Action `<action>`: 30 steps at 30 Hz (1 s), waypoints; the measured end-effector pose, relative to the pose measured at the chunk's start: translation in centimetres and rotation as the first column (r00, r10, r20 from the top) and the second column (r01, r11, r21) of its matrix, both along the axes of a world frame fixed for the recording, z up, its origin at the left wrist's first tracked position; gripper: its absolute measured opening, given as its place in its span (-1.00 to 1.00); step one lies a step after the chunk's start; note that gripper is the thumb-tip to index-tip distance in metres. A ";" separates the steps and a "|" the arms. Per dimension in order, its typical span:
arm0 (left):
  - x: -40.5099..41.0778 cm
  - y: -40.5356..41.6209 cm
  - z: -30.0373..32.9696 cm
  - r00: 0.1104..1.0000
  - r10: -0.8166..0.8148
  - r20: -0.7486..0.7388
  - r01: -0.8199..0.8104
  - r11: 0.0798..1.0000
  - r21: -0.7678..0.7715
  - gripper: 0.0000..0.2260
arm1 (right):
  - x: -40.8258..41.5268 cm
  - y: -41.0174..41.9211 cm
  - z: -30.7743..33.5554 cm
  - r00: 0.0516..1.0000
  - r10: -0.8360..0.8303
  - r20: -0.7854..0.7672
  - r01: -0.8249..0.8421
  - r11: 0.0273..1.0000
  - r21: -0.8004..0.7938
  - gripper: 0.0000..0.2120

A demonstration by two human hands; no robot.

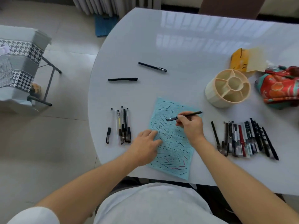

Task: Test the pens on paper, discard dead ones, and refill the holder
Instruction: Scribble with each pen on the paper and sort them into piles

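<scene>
Right hand (191, 126) gripping a black pen (184, 116) between curled fingers, tip pointing left just over the far part of the light blue paper (171, 143). Left hand (145, 146) lying flat with relaxed, straight fingers on the left edge of the same paper, pressing it to the white table (178, 46). Paper covered with many short test strokes, mostly dark, a few red ones near the near edge.

Left of the paper, a small bundle of pens (123, 128) lying side by side, and one short black pen cap (108, 135) just left of them. Right of the paper, a bigger row of pens (246, 139), black, white and one red, packed close together. Far left on the table, two single black pens (123, 79) (152, 67) lying well apart from the rest.

Far right of the paper, a round cream pen holder (228, 88) with a centre well and sections around it; nothing seen inside any section. Behind it a yellow packet (239, 60) with dark print, not readable. At the right edge, a red and green patterned cloth (279, 88).
</scene>
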State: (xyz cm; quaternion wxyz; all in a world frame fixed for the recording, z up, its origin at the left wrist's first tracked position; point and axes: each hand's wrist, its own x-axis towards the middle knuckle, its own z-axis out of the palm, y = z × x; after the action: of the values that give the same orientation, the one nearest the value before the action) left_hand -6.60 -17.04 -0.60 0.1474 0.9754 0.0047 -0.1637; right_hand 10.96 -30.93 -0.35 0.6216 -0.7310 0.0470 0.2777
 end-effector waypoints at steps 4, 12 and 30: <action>0.4 -2.4 0.7 0.997 0.079 -0.005 -0.079 0.987 -0.139 -0.73 | -2.3 -3.7 -0.6 0.998 -0.007 -0.067 0.011 0.999 0.052 -0.90; 4.7 -4.3 2.1 0.967 0.236 -0.100 -0.255 0.926 -0.278 -0.79 | -4.0 -6.3 0.2 0.982 0.176 -0.071 -0.169 0.981 0.097 -0.90; 10.9 -5.3 4.6 0.988 0.156 0.006 -0.145 0.930 -0.337 -0.76 | -0.4 -7.2 2.5 0.992 -0.084 -0.095 0.094 0.989 0.113 -0.75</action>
State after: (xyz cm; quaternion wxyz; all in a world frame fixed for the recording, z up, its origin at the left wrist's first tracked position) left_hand 4.34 -22.34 3.97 0.3234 0.9353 0.0491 -0.1346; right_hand 10.60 -38.14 2.16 0.6723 -0.6772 0.0914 0.2848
